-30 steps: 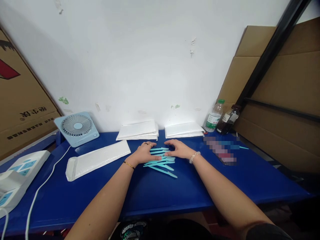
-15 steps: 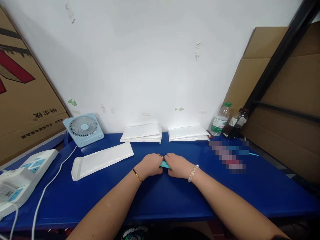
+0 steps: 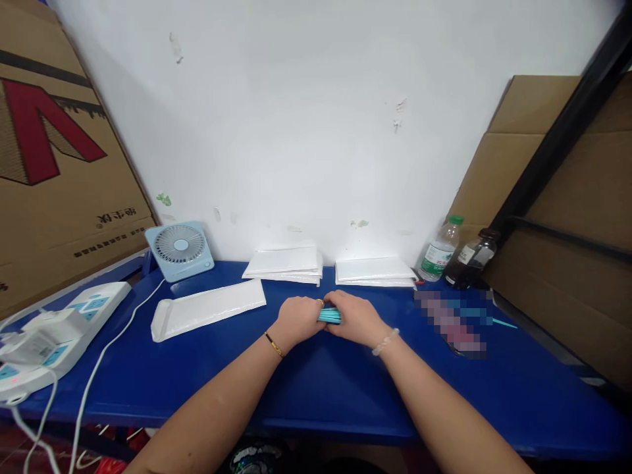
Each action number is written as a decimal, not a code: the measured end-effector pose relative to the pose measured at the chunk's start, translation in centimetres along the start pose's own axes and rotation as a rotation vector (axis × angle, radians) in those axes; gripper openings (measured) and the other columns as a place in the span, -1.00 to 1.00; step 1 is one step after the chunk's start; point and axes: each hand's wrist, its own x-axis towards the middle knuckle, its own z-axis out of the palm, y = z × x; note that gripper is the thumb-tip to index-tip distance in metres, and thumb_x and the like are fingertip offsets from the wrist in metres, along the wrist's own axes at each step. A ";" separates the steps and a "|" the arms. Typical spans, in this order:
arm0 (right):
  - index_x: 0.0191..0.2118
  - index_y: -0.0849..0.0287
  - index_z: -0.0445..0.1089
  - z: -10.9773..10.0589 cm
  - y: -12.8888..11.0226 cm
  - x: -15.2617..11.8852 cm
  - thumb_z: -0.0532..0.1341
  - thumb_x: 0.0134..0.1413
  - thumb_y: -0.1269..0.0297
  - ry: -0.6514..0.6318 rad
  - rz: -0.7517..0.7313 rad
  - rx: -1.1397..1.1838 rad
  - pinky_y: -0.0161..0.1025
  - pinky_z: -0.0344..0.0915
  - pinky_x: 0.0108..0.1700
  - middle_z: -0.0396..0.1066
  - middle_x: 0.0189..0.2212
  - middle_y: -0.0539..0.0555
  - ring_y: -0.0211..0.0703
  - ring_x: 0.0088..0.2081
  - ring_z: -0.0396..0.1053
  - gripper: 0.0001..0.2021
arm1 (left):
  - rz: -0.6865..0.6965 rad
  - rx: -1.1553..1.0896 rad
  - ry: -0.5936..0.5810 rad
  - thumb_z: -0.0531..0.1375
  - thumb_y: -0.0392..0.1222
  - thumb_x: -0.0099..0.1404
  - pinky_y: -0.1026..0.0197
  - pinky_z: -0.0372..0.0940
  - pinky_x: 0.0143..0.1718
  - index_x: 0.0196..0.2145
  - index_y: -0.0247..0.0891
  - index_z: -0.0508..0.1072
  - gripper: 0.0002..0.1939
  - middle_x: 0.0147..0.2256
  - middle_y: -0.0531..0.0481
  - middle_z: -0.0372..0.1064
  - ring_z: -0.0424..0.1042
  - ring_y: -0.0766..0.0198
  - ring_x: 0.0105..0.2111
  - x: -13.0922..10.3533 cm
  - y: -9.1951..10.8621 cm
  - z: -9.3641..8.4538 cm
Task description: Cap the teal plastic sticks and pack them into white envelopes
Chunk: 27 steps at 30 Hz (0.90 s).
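A small bundle of thin turquoise strips (image 3: pixel 330 315) is gripped between my two hands above the blue table; most of its length is hidden by the fingers. My left hand (image 3: pixel 299 321) is closed around its left end. Fingers curled, my right hand (image 3: pixel 356 316) grips the right end. Behind the hands lie two stacks of white padded envelopes, a left stack (image 3: pixel 284 262) and a right stack (image 3: pixel 372 270). A single white padded envelope (image 3: pixel 210 308) with its flap at the left end lies to the left of my left hand.
At back left stands a light-blue fan (image 3: pixel 182 250), its cable running past a white power strip (image 3: pixel 64 342). A green-capped bottle (image 3: pixel 439 253) and a dark bottle (image 3: pixel 469 263) stand back right, near a blurred patch (image 3: pixel 454 319). Cardboard (image 3: pixel 513 151) leans behind them.
More of the turquoise bundle's layered edges shows between my hands, and the right fingers have shifted over its end. The whole view has tilted and moved slightly.
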 end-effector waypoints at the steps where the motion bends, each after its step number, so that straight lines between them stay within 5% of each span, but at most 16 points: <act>1: 0.03 0.08 0.25 -0.4 0.4 -0.1 0.29 -0.08 0.10 0.062 -0.042 0.144 -0.15 0.27 -0.08 0.36 -0.06 0.12 -0.02 -0.06 0.35 -0.49 | -0.031 -0.022 0.003 0.07 -0.04 0.18 0.11 0.30 -0.33 -0.29 -0.20 0.41 -0.76 -0.37 -0.10 0.46 0.47 0.04 -0.33 0.1 0.1 -0.1; 5: 0.16 0.05 0.13 -1.6 0.9 -0.1 0.00 0.18 -0.07 0.353 -0.075 0.614 -0.07 0.08 0.17 0.18 0.14 0.15 -0.06 0.17 0.12 -0.49 | -0.092 -0.163 0.021 0.09 -0.06 0.15 0.18 0.27 -0.35 -0.32 -0.18 0.40 -0.80 -0.37 -0.06 0.45 0.45 0.08 -0.32 0.5 1.0 -0.4; 10: 0.27 0.05 -0.08 -1.9 0.7 0.0 -0.14 0.14 -0.23 0.434 -0.069 0.965 -0.03 0.10 0.16 0.01 0.25 0.18 -0.02 0.23 0.05 -0.32 | -0.113 -0.627 0.070 0.08 -0.08 0.18 0.24 0.23 -0.42 -0.39 -0.25 0.37 -0.80 -0.47 0.01 0.39 0.39 0.22 -0.43 1.0 2.4 -0.9; 13: 0.21 0.05 0.08 -1.9 0.2 -0.3 0.20 -0.08 -0.19 0.260 -0.081 1.165 -0.01 0.14 0.14 0.15 0.19 0.20 0.05 0.18 0.14 -0.24 | -0.086 -0.926 0.051 0.12 -0.15 0.16 0.27 0.22 -0.47 -0.35 -0.29 0.38 -0.84 -0.51 0.05 0.34 0.34 0.29 -0.48 0.9 4.1 -1.2; 16: -0.16 0.15 0.44 -1.7 -0.8 -0.7 0.34 -0.15 0.02 0.014 -0.054 1.236 0.00 0.18 0.10 0.42 -0.07 0.17 0.05 0.03 0.32 -0.57 | -0.008 -1.026 -0.027 0.18 -0.29 0.07 0.26 0.28 -0.42 -0.25 -0.31 0.40 -0.77 -0.42 0.01 0.39 0.37 0.27 -0.41 0.2 5.9 -1.2; 18: -0.40 0.19 0.46 -1.7 -1.2 -0.9 0.31 -0.08 0.07 0.002 -0.037 1.304 -0.03 0.22 0.05 0.48 -0.21 0.14 0.02 -0.03 0.36 -0.74 | 0.071 -1.006 -0.060 0.21 -0.26 0.06 0.22 0.32 -0.30 -0.15 -0.30 0.39 -0.65 -0.30 -0.04 0.42 0.40 0.22 -0.29 -0.5 5.5 -1.1; 21: -0.51 0.17 0.37 -2.2 -0.7 -0.7 0.28 -0.01 0.07 0.132 0.000 1.556 -0.11 0.35 -0.16 0.45 -0.47 0.03 -0.11 -0.27 0.43 -0.73 | 0.154 -0.781 -0.020 0.32 -0.04 -0.03 0.10 0.22 0.01 0.08 -0.23 0.26 -0.29 0.02 -0.13 0.30 0.30 0.09 0.00 -1.8 0.9 -1.1; 24: -0.40 0.11 0.33 -2.8 0.5 -0.4 0.28 0.01 0.11 0.255 0.086 1.792 -0.31 0.31 -0.45 0.15 -0.74 -0.19 -0.37 -0.66 0.18 -0.80 | -0.220 -0.379 0.165 0.25 0.08 0.04 -0.01 0.00 0.18 0.10 -0.32 0.25 -0.28 0.16 -0.28 0.12 0.06 -0.04 0.18 -3.9 -7.6 -1.4; 27: -0.34 0.11 0.31 -3.3 1.4 -0.3 0.31 0.00 0.19 0.267 0.139 1.906 -0.45 0.12 -0.63 -0.08 -0.78 -0.26 -0.45 -0.74 -0.10 -0.81 | -0.696 -0.074 0.090 0.18 0.28 -0.01 -0.28 -0.08 0.12 0.15 -0.33 0.21 -0.12 0.22 -0.37 0.00 -0.16 -0.31 0.23 -6.5 -15.7 -1.5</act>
